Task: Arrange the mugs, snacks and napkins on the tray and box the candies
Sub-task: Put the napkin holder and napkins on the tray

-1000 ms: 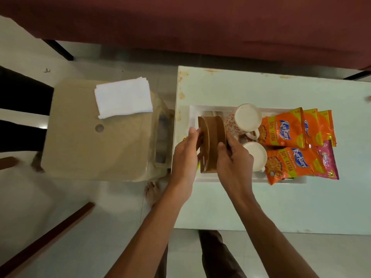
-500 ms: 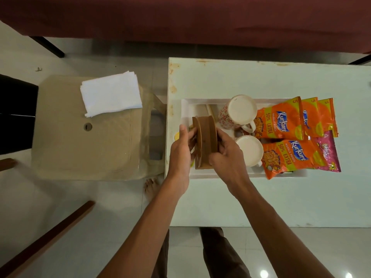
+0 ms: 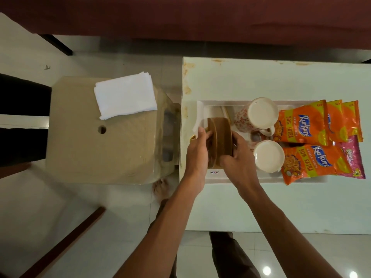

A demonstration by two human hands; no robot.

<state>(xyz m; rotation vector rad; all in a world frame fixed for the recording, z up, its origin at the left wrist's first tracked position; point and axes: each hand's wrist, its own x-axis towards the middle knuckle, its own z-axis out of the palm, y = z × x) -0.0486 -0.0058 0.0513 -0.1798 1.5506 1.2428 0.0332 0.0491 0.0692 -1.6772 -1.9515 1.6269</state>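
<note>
Both hands on it: my left hand (image 3: 197, 149) and right hand (image 3: 239, 159) clasp the brown round box (image 3: 220, 135), fingers curled on either side. It stands tipped on its edge over the nine o'clock end of the white rectangular tray (image 3: 212, 106). At its three o'clock sit the floral ceramic mug (image 3: 259, 115) and the plain cream mug (image 3: 269, 156), with the orange snack packets (image 3: 301, 125) beyond. The folded white napkins (image 3: 125, 97) lie at ten o'clock on the beige plastic stool (image 3: 90, 149).

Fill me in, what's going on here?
A person grips a brown wooden holder between left hand and right hand, at the left end of the white tray. Two mugs and the snack packets already sit on the tray. The napkins lie on the beige stool beside the table, not yet on the tray.
</note>
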